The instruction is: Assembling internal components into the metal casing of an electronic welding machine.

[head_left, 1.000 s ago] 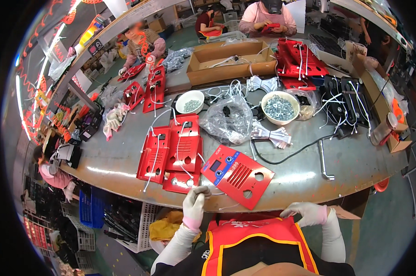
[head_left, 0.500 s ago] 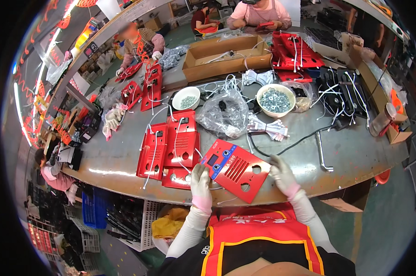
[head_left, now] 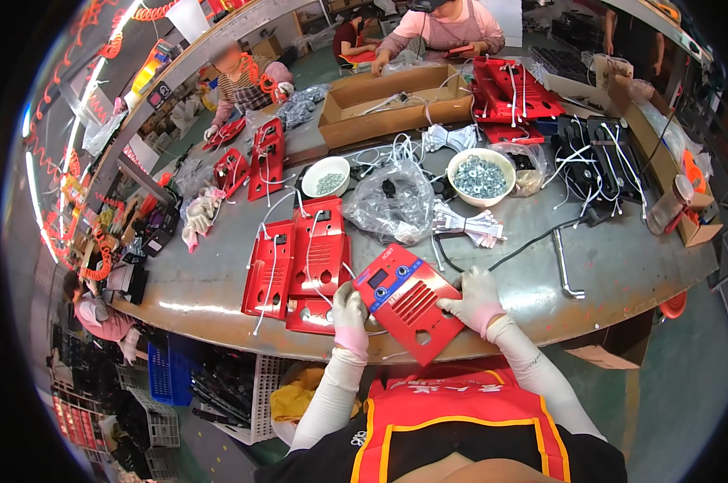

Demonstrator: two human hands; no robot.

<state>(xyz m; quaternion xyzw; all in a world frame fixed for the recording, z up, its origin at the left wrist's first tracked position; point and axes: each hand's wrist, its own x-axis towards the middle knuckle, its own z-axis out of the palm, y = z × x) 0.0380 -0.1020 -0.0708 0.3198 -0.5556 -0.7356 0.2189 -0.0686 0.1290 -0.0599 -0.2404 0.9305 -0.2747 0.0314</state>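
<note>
A red metal front panel (head_left: 408, 302) with a blue control strip and vent slots lies at the near edge of the grey workbench (head_left: 219, 270). My left hand (head_left: 349, 312), in a white glove, grips the panel's left edge. At the panel's right edge, my gloved right hand (head_left: 477, 298) holds it too. Just left of the panel sits a stack of similar red panels (head_left: 295, 262) with white wires on them.
Two white bowls of screws (head_left: 481, 175) (head_left: 325, 175) stand mid-table, with a clear plastic bag (head_left: 392, 205) and white cable bundles (head_left: 469, 225) between. A cardboard box (head_left: 392, 101) and more red panels (head_left: 513, 88) sit behind. Other people work at the far side.
My right hand came up from below the table edge to the panel's right side, and both hands now hold the panel, which has shifted slightly toward me.
</note>
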